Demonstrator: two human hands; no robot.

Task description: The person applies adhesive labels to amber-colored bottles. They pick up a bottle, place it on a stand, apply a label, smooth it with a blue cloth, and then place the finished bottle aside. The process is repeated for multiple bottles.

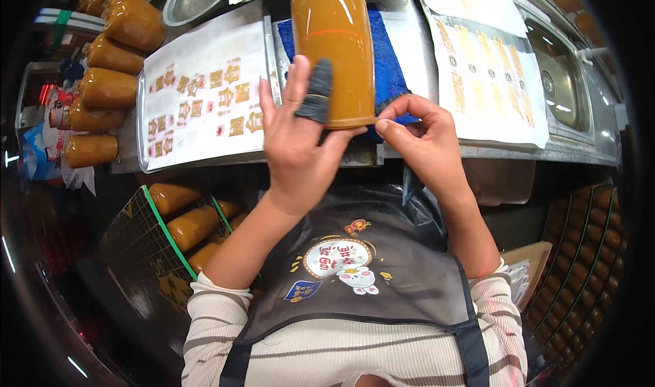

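A glossy brown cylindrical ceramic jar (335,54) lies lengthwise before me over a blue cloth (391,59), its rimmed end towards me. My left hand (299,136) rests against the jar's left side and near end, fingers spread, with a grey fabric cot on one finger and the thumb under the rim. At the right of the rim, my right hand (422,131) pinches with thumb and forefinger at the jar's edge; whether something thin is between the fingertips cannot be told. Its other fingers are curled, and dark fabric shows behind them.
Left of the jar, a tray (140,126) carries a sheet of gold and red decals (204,90). More decals lie on a white sheet (486,85) at right, beside a metal sink (558,80). Brown jars (110,87) line the left; others fill a crate (169,228) below. A metal bowl (192,0) stands behind.
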